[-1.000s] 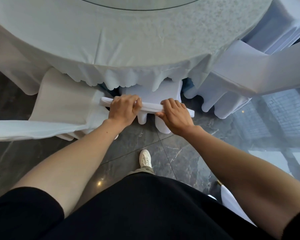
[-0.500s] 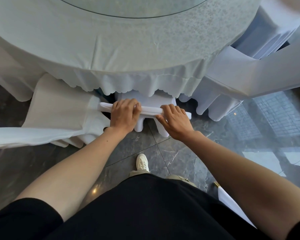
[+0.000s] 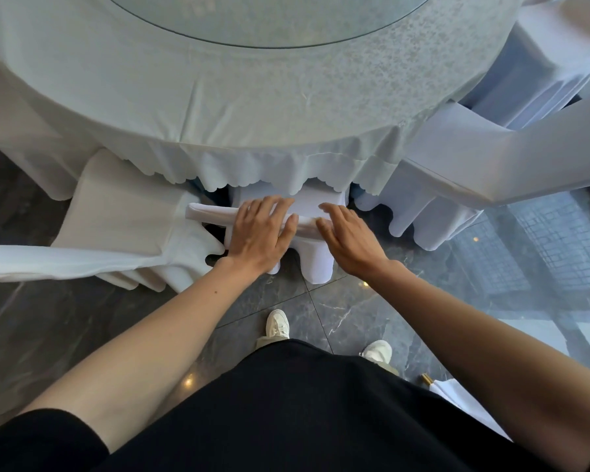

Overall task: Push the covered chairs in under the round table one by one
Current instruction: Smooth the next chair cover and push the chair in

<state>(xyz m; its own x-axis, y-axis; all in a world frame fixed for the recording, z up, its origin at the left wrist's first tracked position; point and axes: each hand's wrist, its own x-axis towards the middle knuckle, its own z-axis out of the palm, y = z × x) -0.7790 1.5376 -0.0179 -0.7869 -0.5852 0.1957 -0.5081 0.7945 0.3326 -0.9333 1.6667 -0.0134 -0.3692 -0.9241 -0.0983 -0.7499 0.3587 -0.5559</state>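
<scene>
The round table (image 3: 239, 107) fills the top of the view, draped in a pale cloth with a scalloped hem. Straight ahead stands a white-covered chair (image 3: 315, 258), its seat tucked under that hem and only its back top and rear legs showing. My left hand (image 3: 261, 233) lies over the top of the chair back with its fingers straightened. My right hand (image 3: 349, 238) hovers at the same top edge with fingers spread and straight, and I cannot tell whether it touches.
Another covered chair (image 3: 116, 216) stands at the left, its seat mostly out from under the cloth. A further covered chair (image 3: 464, 172) stands at the right. The floor is dark polished tile (image 3: 338, 311); my white shoes (image 3: 277, 324) stand close behind the middle chair.
The middle chair has slid further under the tablecloth. Both hands, which gripped the top of its back, have uncurled their fingers. I have stepped closer to the table.
</scene>
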